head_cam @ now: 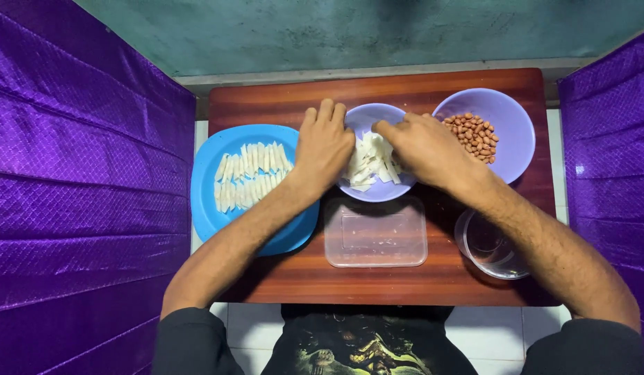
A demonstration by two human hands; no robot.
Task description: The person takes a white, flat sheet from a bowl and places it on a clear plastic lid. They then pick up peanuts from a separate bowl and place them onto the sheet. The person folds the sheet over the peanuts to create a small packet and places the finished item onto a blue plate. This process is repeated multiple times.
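A small lilac bowl [367,117] in the middle of the wooden table holds a pile of pale white strips [369,163]. My left hand [324,144] rests on the bowl's left rim, fingers together and pointing away from me. My right hand [422,149] reaches into the bowl from the right, its fingertips down among the strips; whether it grips any is hidden. To the left, a blue plate [218,208] carries two neat rows of the same white strips [249,177].
A larger lilac bowl [506,111] with peanuts [472,135] stands at the back right. A clear rectangular container [375,235] sits in front of the small bowl, a clear round container [490,246] at the right. Purple cloth walls flank the brown table [405,285].
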